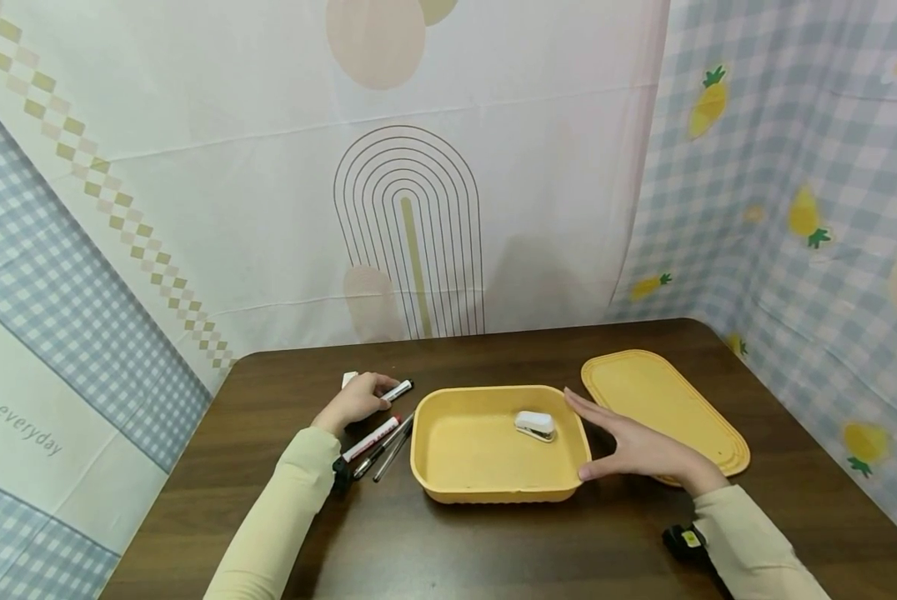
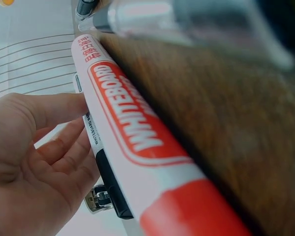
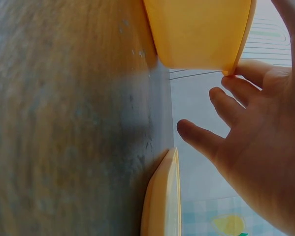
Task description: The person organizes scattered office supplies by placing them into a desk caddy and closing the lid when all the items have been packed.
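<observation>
Closest to the left wrist camera, a blurred pen stretches over a red-capped whiteboard marker, whose printed barrel runs beside the fingers. Two pens and two whiteboard markers can be counted on the left of the dark wooden table: the red-capped one lies at the left of the pair of pens, and a black-capped whiteboard marker is farther back, pinched between the thumb and nearly closed fingers of the left hand. Just beyond that hand, a white object shows only in part, too covered to name. One yellow tray sits right of the pens, near the middle of the table, and holds one white stapler toward its right side — the rest of its floor is in plain sight. On the tray's right end the right hand is spread wide, thumb at the near corner and a fingertip at the far corner, touching the rim without curling round it. One yellow lid lies flat at the right, partly below that hand, with a narrow gap between it and the tray. The pens' far ends come right beside the tray's left wall — touching or not, I cannot tell — while wide stretches of tabletop show along its near and far sides.
</observation>
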{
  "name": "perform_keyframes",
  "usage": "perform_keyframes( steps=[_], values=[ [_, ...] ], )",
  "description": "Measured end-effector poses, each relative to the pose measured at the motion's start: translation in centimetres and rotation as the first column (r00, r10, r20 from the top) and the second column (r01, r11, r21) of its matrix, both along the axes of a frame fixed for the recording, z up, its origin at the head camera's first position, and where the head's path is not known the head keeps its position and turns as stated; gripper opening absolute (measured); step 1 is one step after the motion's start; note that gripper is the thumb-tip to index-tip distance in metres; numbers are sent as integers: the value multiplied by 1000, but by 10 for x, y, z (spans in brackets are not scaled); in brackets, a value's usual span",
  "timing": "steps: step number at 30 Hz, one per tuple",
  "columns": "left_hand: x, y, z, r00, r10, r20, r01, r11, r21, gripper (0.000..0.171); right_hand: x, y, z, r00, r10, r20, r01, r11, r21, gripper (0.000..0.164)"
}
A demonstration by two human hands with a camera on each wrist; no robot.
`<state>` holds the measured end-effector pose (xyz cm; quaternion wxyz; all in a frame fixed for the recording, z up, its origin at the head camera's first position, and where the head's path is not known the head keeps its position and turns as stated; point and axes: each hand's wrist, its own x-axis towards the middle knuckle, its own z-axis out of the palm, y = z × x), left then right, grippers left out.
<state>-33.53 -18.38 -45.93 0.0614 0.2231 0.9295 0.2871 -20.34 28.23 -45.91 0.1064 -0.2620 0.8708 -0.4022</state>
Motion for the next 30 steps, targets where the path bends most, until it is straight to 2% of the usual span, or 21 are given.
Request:
perform_keyframes(
  steps=[9, 18, 21, 30],
  values=[
    [0, 0, 0, 1000, 19, 20, -20, 1000, 13, 37, 1, 0, 0, 1000, -6, -14, 7, 1000, 18, 108],
    [-4, -4, 0, 999, 12, 50, -15, 998, 63, 36, 1, -1, 1, 999, -16, -32, 17, 999, 42, 108],
    [-4, -5, 0, 997, 27, 70, -32, 997, 71, 37, 1, -1, 1, 999, -17, -29, 18, 999, 40, 108],
    [-4, -5, 14, 995, 71, 77, -77, 994, 81, 37, 0, 0, -1, 1000, -11, -28, 12, 999, 35, 108]
  ],
)
